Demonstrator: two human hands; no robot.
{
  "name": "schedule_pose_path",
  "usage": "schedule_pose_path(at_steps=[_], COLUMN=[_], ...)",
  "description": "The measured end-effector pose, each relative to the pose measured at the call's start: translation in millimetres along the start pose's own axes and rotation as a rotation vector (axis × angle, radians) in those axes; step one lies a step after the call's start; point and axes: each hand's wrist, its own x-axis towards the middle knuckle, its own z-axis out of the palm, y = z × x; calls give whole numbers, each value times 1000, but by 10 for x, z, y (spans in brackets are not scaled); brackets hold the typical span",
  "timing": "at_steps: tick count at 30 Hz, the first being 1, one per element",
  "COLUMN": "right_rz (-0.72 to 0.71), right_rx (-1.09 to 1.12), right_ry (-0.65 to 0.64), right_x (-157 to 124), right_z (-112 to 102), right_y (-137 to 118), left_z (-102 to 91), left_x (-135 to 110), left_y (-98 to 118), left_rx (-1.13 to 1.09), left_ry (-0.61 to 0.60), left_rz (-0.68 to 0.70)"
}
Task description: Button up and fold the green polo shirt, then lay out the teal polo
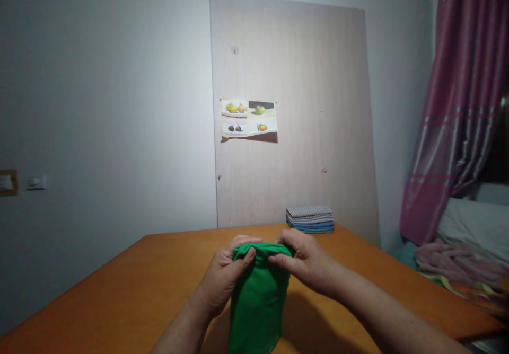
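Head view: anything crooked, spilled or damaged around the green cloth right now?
Only the fruit picture on the leaning board: its lower edge curls away. The folded cloth stack sits neat, and both hands, left hand and right hand, pinch the green cloth.

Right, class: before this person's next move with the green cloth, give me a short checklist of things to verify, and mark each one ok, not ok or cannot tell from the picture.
1. Both hands grip the green cloth: ok. The left hand and the right hand pinch its top edge.
2. Cloth hangs free between the hands: ok, it drops straight down in front of the table.
3. Lower end of the cloth untangled: cannot tell, it runs out of view.
4. Bare table surface beside the hands: ok.
5. Stack of folded cloths apart from the hands: ok, it lies at the far edge by the board.
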Motion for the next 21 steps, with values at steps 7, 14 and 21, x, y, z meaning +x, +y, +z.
schedule_pose_path(at_steps=[7, 14, 21], right_rz=[-131, 7, 208], right_rx=[-348, -175, 463], right_ry=[-204, -209, -50], right_x=[203, 269, 78], right_z=[-124, -107, -107], right_y=[-359, -211, 243], left_z=[78, 21, -283], left_x=[45, -42, -305], left_y=[-4, -79, -343], left_rx=[174, -3, 84], left_ry=[88, -85, -216], left_rz=[175, -70, -239])
